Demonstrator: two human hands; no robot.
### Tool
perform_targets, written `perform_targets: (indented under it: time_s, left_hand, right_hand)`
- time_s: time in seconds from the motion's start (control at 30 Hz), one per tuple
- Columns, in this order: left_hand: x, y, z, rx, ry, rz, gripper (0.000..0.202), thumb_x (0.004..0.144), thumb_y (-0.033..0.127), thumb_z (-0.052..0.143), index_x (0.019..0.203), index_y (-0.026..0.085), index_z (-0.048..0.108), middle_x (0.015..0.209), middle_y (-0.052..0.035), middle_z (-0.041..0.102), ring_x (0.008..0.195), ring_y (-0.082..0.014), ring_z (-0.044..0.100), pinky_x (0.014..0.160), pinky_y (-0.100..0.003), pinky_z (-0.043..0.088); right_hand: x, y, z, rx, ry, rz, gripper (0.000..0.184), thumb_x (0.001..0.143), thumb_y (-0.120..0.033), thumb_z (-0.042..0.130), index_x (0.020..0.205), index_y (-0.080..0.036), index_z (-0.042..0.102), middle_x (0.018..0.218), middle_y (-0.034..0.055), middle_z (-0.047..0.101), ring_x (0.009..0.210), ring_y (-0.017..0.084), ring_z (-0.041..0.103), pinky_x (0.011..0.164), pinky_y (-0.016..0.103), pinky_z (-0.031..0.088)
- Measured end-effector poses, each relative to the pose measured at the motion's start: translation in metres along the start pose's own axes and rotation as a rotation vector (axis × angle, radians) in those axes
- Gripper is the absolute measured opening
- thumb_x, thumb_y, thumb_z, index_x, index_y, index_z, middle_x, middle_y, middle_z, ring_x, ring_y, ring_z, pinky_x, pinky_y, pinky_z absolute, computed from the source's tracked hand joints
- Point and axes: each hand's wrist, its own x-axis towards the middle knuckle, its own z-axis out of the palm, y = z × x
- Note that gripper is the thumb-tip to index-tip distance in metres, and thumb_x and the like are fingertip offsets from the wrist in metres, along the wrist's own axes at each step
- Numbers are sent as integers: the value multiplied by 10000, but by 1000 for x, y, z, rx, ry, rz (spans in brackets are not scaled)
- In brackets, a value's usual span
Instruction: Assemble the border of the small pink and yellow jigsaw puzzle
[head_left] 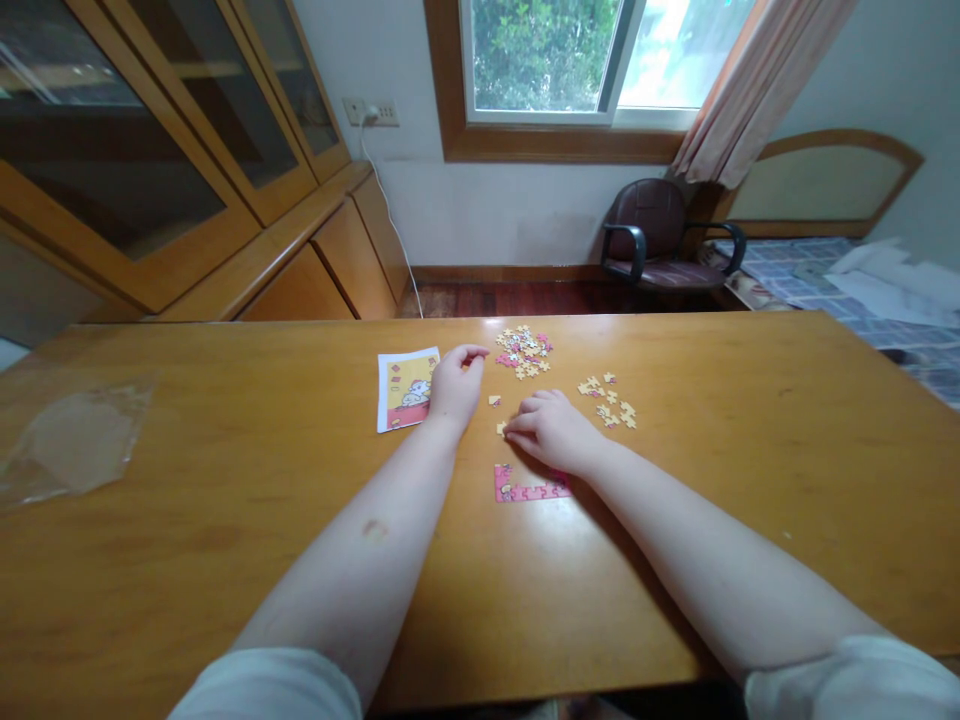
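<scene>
On the wooden table [225, 480], my left hand [454, 385] rests beside a small picture card [405, 388], its fingers curled toward a pile of loose puzzle pieces [523, 352]; nothing shows in them. My right hand [551, 430] lies palm down, fingertips pinched on a small yellow puzzle piece [501, 429]. Just below it sits a joined pink strip of puzzle pieces [525, 487], partly under my wrist. One single piece [494, 400] lies between the hands. A second scatter of yellow pieces [609, 400] lies to the right.
A crumpled clear plastic bag [71, 440] lies at the table's left. Wooden cabinets with glass doors [150, 150] stand left, a dark office chair [652, 235] and a bed [862, 290] behind the table.
</scene>
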Motion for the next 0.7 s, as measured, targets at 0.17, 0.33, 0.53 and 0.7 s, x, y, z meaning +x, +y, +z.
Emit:
perform_targets:
  time_s: [0.17, 0.33, 0.53, 0.7]
  left_hand:
    - [0, 0, 0, 3, 1, 1, 188, 815, 220, 518, 887, 195, 690, 909, -30, 707, 872, -180, 632, 858, -320, 479]
    - [-1, 0, 1, 3, -1, -6, 186, 811, 222, 522, 885, 196, 690, 904, -30, 707, 860, -178, 632, 849, -318, 482]
    - [0, 0, 1, -2, -6, -15, 185, 805, 218, 523, 881, 194, 690, 894, -29, 706, 844, -177, 632, 833, -313, 485]
    - [-1, 0, 2, -7, -18, -16, 190, 805, 210, 519, 881, 195, 692, 896, -28, 711, 856, -180, 634, 835, -316, 482]
  right_hand:
    - [-2, -2, -6, -37, -43, -127, 284, 922, -395, 507, 1002, -250, 737, 816, 55, 672, 798, 184, 521, 769, 337, 298]
    - [-2, -4, -6, -55, -60, -140, 313, 928, -417, 490, 1022, -241, 731, 792, 59, 683, 776, 182, 533, 747, 335, 287]
    - [-2, -4, -5, -64, -63, -145, 326, 938, -419, 470, 1024, -237, 728, 776, 58, 693, 745, 175, 557, 727, 327, 284]
    - [-2, -6, -6, -46, -60, -174, 305, 935, -398, 482, 1024, -234, 723, 779, 59, 701, 740, 173, 580, 709, 315, 299]
